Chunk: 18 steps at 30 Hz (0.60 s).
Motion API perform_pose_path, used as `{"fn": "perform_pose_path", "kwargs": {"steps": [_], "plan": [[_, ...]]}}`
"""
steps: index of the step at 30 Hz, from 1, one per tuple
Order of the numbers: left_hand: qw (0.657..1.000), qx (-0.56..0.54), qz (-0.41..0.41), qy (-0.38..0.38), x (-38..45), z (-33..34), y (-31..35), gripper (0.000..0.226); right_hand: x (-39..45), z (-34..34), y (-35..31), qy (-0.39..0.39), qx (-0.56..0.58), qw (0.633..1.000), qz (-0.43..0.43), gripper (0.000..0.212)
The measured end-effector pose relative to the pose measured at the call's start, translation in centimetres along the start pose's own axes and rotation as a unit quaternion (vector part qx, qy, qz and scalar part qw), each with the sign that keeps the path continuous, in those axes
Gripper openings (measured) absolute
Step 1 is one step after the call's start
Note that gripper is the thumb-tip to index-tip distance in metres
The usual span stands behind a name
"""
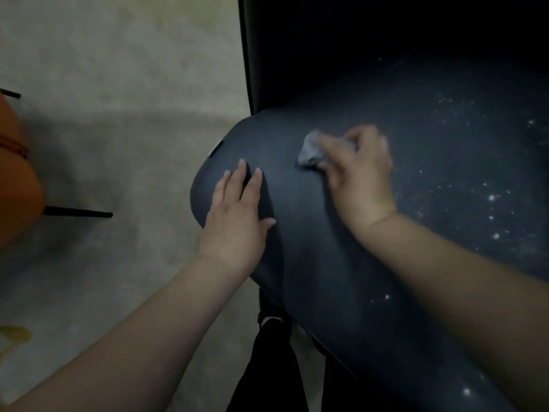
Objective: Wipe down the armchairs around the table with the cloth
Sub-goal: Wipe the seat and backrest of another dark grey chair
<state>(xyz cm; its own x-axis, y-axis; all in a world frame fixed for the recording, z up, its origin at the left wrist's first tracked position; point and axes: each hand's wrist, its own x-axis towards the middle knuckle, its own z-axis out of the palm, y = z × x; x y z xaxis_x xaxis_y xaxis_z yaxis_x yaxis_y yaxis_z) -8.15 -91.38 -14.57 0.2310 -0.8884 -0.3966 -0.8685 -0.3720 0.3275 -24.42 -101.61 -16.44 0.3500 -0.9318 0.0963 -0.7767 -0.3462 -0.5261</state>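
A dark blue armchair (416, 144) fills the right half of the view, its seat speckled with white dust on the right side. My right hand (361, 176) presses a crumpled grey cloth (312, 151) onto the seat near its left part; the hand is blurred. My left hand (237, 215) lies flat with fingers spread on the seat's rounded left edge, holding nothing. The dark chair back rises at the top of the frame.
An orange chair (15, 173) with thin black legs (77, 214) stands at the left edge. Pale grey floor (118, 84) lies between the two chairs. My dark trouser leg (270, 367) shows below the seat.
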Motion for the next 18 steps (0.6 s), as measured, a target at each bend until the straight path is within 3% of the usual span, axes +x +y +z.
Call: {"fn": "perform_pose_path", "kwargs": {"steps": [3, 6, 8, 10, 13, 18], "plan": [[1.0, 0.0, 0.008, 0.002, 0.0, 0.0, -0.1, 0.074, -6.8, -0.3, -0.3, -0.075, 0.023, 0.989, -0.125, 0.04], [1.0, 0.0, 0.014, 0.0, -0.2, -0.1, -0.1, 0.07, -10.6, -2.9, 2.5, -0.132, 0.007, 0.975, -0.179, 0.05], [1.0, 0.001, 0.014, 0.0, -0.3, -0.1, 0.1, 0.067, -9.3, -3.6, 4.3, -0.096, -0.007, 0.984, -0.149, 0.044], [1.0, 0.001, 0.014, 0.001, -0.4, 0.0, 0.4, 0.066, -6.6, -3.5, 5.0, -0.011, -0.014, 0.998, -0.059, 0.035], [1.0, 0.004, 0.024, 0.004, -0.4, 0.3, 1.1, 0.067, -5.0, -2.1, 3.4, 0.046, -0.009, 0.998, 0.05, 0.041], [0.999, 0.008, 0.04, 0.0, -0.4, 0.7, 2.4, 0.067, -10.6, -2.1, 2.0, -0.049, -0.013, 0.994, -0.092, 0.038]]}}
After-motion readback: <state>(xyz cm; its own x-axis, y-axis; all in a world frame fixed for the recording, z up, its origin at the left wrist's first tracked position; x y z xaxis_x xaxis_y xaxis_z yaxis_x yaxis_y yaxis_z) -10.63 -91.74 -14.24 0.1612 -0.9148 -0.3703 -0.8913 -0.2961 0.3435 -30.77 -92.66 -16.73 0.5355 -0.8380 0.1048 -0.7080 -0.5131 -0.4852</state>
